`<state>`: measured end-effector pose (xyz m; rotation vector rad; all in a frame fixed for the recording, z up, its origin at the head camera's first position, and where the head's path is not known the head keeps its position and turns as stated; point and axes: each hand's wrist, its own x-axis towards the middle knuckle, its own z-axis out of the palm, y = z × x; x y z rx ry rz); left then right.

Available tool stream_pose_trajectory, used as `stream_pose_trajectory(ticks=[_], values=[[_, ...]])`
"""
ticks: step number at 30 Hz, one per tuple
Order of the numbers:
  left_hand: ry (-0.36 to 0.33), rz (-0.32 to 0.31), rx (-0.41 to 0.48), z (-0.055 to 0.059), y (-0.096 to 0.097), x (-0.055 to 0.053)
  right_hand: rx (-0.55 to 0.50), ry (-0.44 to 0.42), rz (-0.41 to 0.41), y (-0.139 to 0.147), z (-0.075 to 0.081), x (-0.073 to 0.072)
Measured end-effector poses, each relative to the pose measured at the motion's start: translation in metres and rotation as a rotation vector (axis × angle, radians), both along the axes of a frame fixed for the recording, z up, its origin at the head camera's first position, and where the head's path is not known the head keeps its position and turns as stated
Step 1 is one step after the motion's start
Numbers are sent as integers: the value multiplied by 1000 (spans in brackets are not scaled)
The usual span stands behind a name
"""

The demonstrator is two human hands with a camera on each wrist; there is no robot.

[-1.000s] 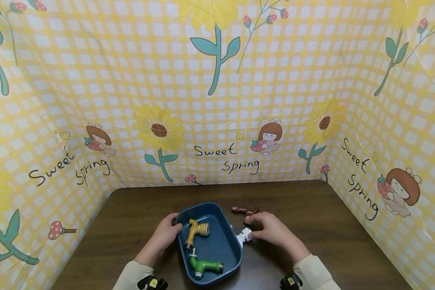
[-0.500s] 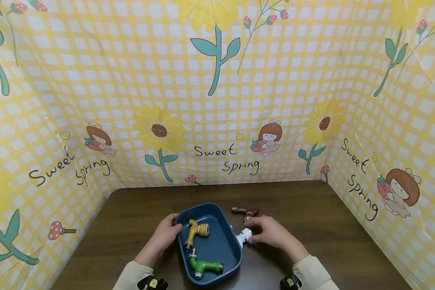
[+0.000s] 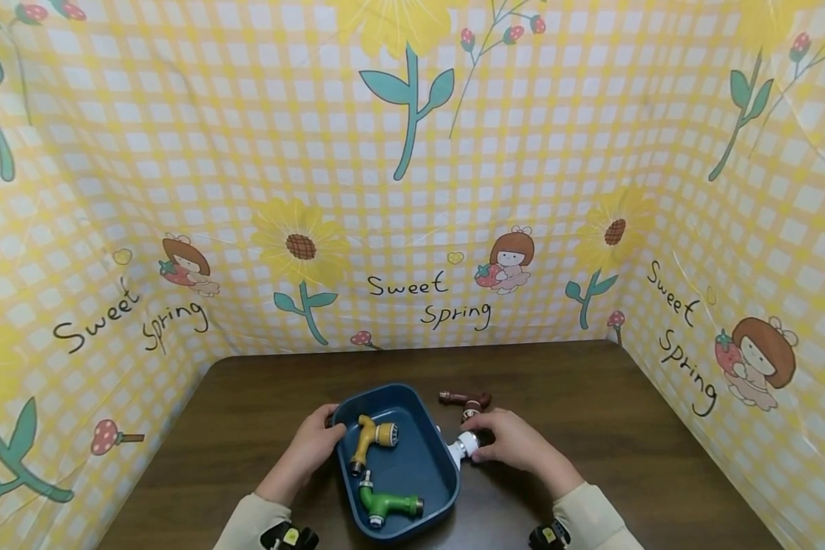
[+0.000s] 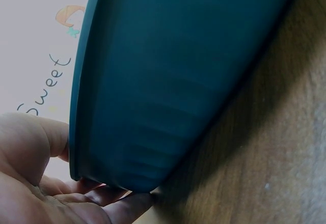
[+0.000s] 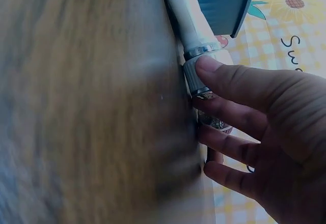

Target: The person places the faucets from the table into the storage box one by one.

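Observation:
My left hand (image 3: 312, 439) grips the left rim of a blue rectangular tray (image 3: 409, 462), the thumb at the rim and fingers against the outer wall, as the left wrist view shows on the tray side (image 4: 168, 81). Inside the tray lie a yellow tap (image 3: 366, 444) and a green tap (image 3: 388, 504). Against the right side outside sits a white tap (image 3: 466, 444), partly hidden by the tray. My right hand (image 3: 516, 441) pinches its ribbed collar; in the right wrist view the thumb presses on the white tap (image 5: 191, 18), the other fingers spread behind.
A brown tap (image 3: 462, 399) lies on the dark wooden table (image 3: 275, 389) just beyond my right fingers, partly hidden by them. Yellow checked cloth (image 3: 412, 214) printed with flowers encloses the table at the back and both sides.
My right hand has shifted slightly, its thumb moving toward the near side of the white tap's collar. The tray, the taps in it and my left hand stay where they were.

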<state>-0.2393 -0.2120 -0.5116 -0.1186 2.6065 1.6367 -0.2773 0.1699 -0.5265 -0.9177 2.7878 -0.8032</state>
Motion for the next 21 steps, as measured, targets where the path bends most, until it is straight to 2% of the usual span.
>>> stream_pose_trajectory(ticks=[14, 21], values=[[-6, 1, 13, -1, 0, 1, -104, -100, 27, 7, -8, -7], [1, 2, 15, -2, -1, -1, -149, -126, 26, 11, -6, -9]])
